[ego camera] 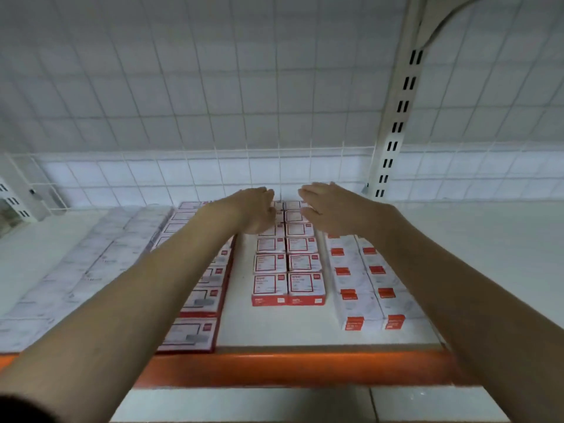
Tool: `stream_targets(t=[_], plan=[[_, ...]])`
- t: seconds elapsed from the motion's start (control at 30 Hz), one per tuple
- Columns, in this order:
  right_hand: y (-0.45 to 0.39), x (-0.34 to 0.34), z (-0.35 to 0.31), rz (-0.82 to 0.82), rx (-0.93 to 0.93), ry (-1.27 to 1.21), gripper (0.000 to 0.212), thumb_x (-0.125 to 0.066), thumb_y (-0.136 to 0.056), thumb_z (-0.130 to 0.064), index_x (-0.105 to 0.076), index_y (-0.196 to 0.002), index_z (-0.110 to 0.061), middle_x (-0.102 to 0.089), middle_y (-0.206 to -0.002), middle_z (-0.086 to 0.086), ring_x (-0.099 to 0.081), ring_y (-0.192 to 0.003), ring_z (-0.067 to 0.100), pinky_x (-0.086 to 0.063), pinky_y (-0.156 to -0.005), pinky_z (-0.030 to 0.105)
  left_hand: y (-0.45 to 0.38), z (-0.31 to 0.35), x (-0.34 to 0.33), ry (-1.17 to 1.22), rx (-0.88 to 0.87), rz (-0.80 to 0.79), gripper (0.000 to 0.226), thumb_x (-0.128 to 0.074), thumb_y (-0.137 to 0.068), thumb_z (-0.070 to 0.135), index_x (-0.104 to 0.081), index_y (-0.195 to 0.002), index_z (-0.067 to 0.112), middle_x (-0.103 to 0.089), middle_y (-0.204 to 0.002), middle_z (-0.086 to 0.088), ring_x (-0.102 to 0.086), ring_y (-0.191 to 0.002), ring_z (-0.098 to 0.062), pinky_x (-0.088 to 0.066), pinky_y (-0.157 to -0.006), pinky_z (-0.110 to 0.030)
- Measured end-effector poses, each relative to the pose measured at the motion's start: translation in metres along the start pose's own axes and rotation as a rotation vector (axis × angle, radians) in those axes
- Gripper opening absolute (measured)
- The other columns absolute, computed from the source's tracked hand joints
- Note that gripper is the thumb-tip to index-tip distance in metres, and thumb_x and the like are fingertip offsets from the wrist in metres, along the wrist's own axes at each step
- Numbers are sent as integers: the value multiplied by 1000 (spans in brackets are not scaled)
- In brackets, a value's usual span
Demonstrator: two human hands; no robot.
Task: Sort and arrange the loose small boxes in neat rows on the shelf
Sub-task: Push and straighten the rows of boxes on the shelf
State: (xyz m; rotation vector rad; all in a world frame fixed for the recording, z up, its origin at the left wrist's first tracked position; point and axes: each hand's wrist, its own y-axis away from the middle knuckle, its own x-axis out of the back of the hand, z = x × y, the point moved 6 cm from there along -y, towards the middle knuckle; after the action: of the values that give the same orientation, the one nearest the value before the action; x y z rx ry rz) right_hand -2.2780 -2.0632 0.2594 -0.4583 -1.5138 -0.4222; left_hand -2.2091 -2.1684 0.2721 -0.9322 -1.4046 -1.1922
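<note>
Reaching over twin rows of small boxes (pixel 287 264) on shelf (pixel 476 239), left hand (pixel 254 210) and right hand (pixel 328 209) fingers relaxed, gripping nothing

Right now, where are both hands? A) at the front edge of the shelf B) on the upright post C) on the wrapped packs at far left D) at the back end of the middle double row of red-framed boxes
D: the left hand and right hand sit at the far end of the middle double row of red-framed boxes, near the wire grid.
</note>
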Motion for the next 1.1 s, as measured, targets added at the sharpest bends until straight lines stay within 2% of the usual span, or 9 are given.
stream_targets(t=[0.07,0.17,0.3,0.47,0.53,0.6,0.67,0.8,1.1], plan=[[-15,-7,5,-61,-50,-23,40,-27,-100,-29,-41,-128,-3,-44,-134,9,-38,-126,21,-25,-107,38,-15,-9,-5,36,17,-30,50,-27,-101,26,-17,-147,9,-18,-154,-8,-18,-141,-24,-17,-113,-35],[-27,-22,13,-128,-155,-62,46,-29,-100,-33,-39,-135,-6,-39,-142,10,-36,-131,25,-29,-110,40,-37,-16,-18,66,39,-50,48,-31,-99,24,-26,-144,7,-27,-150,-10,-27,-137,-26,-25,-110,-36],[-35,-37,10,-144,-217,-98,47,-29,-100,-33,-37,-137,-6,-38,-144,10,-36,-131,25,-28,-110,41,-58,-20,-36,73,49,-39,38,-32,-96,23,-42,-127,3,-44,-132,-14,-41,-122,-30,-34,-102,-41],[-36,-53,9,-148,-273,-187,40,-26,-100,-31,-44,-125,-6,-46,-131,9,-43,-118,21,-34,-103,36,-66,-15,-56,95,11,2,43,-32,-98,27,-42,-134,6,-39,-142,-12,-34,-132,-28,-26,-110,-43],[-33,-57,6,-131,-248,-220,43,-25,-101,-30,-38,-134,-6,-37,-142,9,-36,-129,21,-27,-108,35,-66,-15,-58,143,3,11,43,-31,-99,25,-41,-135,4,-37,-143,-13,-32,-133,-28,-25,-110,-42],[-30,-59,4,-120,-228,-238,48,-24,-102,-30,-26,-144,-7,-21,-153,8,-21,-140,20,-16,-113,32,-69,-15,-62,170,-33,-1,42,-25,-99,24,-43,-129,0,-38,-141,-15,-29,-133,-29,-24,-110,-45],[-30,-61,4,-94,-221,-242,50,-23,-102,-31,-21,-146,-10,-15,-156,5,-14,-142,18,-12,-114,30,-69,-17,-65,239,-26,-4,45,-21,-99,25,-41,-129,-1,-35,-142,-16,-24,-135,-29,-23,-110,-46],[-30,-62,6,-69,-213,-246,49,-23,-102,-32,-22,-146,-11,-15,-156,5,-14,-142,17,-10,-114,29,-65,-16,-65,174,-81,53,47,-21,-101,28,-29,-141,4,-24,-151,-11,-18,-141,-22,-17,-114,-43],[-36,-65,13,-59,-185,-205,48,-22,-101,-33,-26,-145,-13,-20,-154,5,-17,-142,19,-12,-115,33,-71,-20,-73,161,-138,106,48,-17,-101,29,-28,-141,3,-24,-151,-13,-15,-141,-23,-18,-113,-43]])
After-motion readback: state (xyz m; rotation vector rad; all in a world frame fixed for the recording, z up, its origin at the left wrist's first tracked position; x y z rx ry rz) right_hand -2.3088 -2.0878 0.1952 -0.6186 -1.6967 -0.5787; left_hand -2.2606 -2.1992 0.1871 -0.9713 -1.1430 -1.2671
